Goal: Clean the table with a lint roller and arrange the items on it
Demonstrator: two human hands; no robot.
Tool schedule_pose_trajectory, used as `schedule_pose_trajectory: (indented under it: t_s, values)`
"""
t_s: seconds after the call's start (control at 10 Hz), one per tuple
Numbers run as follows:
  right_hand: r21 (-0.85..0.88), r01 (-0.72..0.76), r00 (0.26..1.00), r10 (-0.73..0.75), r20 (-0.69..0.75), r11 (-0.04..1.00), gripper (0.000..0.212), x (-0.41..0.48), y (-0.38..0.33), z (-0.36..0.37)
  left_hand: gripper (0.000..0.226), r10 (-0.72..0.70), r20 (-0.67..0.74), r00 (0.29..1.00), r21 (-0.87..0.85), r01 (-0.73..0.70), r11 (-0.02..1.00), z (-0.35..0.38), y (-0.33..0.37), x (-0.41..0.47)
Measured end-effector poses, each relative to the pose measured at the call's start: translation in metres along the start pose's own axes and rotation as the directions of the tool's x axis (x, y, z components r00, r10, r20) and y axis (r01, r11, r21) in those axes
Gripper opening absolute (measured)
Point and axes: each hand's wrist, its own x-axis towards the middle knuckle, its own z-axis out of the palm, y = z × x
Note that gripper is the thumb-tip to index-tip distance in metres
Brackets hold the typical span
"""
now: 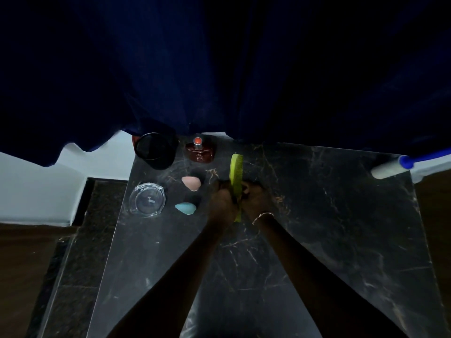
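Note:
A green comb (236, 170) lies lengthwise near the middle of the dark marble table (329, 228). My left hand (223, 200) and my right hand (255, 197) both close on its lower half, one on each side; a bracelet shows on the right wrist. The comb's tip pokes out below the hands. The lint roller (390, 168), white with a blue handle, rests at the table's far right corner, away from both hands. To the left lie a pink sponge (192, 183) and a teal sponge (186, 208).
A clear glass ashtray (147, 203) sits by the left edge. A black round container (156, 150) and a brown perfume bottle (200, 152) stand at the back left. A dark blue curtain (219, 69) hangs over the far edge. White wall and floor lie to the left.

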Motion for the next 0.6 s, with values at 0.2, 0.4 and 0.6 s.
schedule_pose_trajectory:
  t_s: [0.2, 0.4, 0.6]
  values:
    - [-0.091, 0.007, 0.999, -0.010, -0.030, 0.996, 0.034, -0.007, -0.001, 0.003, 0.025, 0.094, -0.004, 0.996, 0.133, -0.092, 0.987, 0.002, 0.000, -0.003]
    - [-0.024, 0.042, 0.999, -0.042, 0.014, 0.999, 0.039, -0.025, -0.002, -0.009, 0.036, 0.161, -0.007, 0.987, 0.184, -0.156, 0.970, -0.007, 0.001, -0.016]
    - [0.017, 0.104, 0.987, -0.101, -0.126, 0.994, 0.051, -0.057, 0.018, -0.018, 0.038, 0.324, -0.089, 0.942, 0.268, -0.290, 0.919, -0.014, 0.000, -0.051]
